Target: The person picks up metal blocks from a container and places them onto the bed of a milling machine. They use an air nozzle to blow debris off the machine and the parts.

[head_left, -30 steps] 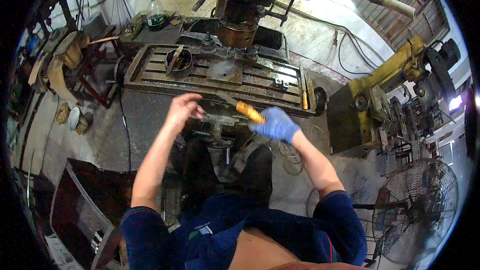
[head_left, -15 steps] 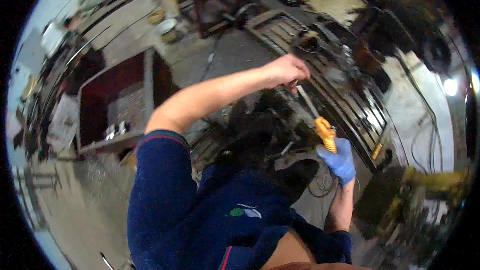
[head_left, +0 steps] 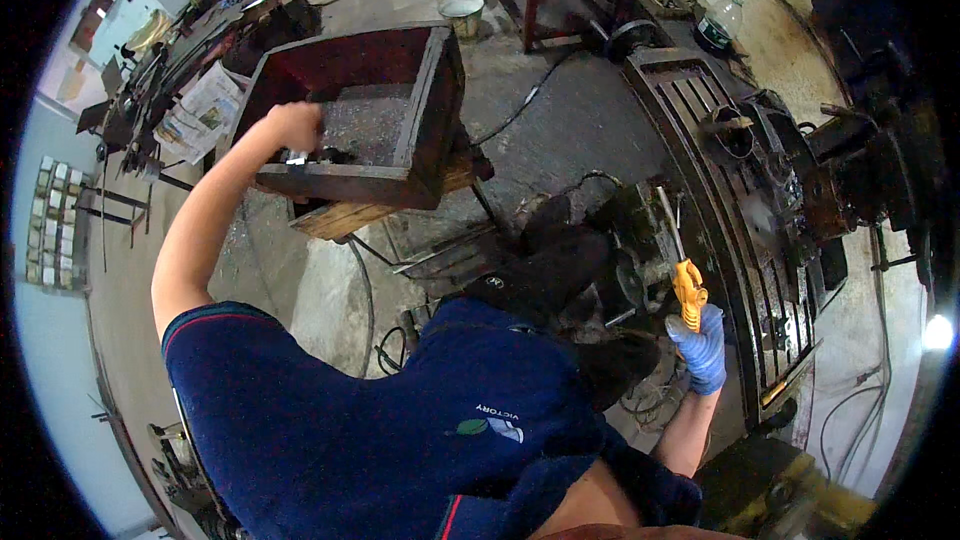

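- Head view: the bare left hand (head_left: pixel 293 127) reaches over the near wall of a dark, rusty box (head_left: pixel 400 90), an open-topped square bin of rough boards, and curls shut around a small pale metal piece (head_left: pixel 296 155) at that wall's left end.
- Grey metal swarf lies in a gritty heap on the box floor.
- The right hand (head_left: pixel 703 348), in a blue textured glove, is closed around the orange handle of a screwdriver (head_left: pixel 680 260); its thin steel shaft points up along the front edge of the machine table (head_left: pixel 700 120).
- That table is dark cast iron, long and grooved with straight slots (oily and worn).
- A round white bucket (head_left: pixel 462 10) stands on the concrete floor beyond the box.
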Motion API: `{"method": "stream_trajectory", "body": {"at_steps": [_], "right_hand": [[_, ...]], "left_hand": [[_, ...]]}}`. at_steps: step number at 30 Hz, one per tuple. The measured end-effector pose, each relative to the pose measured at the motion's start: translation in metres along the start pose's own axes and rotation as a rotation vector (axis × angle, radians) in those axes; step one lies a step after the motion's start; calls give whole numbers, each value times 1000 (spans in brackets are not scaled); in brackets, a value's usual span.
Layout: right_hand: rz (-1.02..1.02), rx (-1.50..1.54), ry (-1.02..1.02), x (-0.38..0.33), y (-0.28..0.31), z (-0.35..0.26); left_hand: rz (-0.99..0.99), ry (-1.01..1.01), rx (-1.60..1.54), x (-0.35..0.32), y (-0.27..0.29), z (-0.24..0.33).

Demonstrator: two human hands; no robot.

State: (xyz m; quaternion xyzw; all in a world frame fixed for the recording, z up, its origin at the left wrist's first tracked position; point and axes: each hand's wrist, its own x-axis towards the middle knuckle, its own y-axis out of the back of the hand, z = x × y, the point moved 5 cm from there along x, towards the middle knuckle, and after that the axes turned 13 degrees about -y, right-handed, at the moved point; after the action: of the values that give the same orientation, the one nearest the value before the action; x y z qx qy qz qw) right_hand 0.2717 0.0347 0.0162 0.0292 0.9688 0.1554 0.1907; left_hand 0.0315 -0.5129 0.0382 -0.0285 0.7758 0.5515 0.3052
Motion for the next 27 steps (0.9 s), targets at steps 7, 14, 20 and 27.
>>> {"method": "stream_trajectory", "body": {"at_steps": [7, 14, 20, 27], "right_hand": [[-31, -44, 7, -5, -5, -6], [-75, -49, -145, -12, 7, 19], [-32, 7, -63, -9, -3, 7], [-10, -20, -69, -9, 4, 28]], "left_hand": [[-130, 66, -168, 11, -48, -22], [-50, -67, -55, 11, -34, 11], [-61, -232, -184, 47, -39, 46], [-87, -204, -118, 63, -43, 48]]}}
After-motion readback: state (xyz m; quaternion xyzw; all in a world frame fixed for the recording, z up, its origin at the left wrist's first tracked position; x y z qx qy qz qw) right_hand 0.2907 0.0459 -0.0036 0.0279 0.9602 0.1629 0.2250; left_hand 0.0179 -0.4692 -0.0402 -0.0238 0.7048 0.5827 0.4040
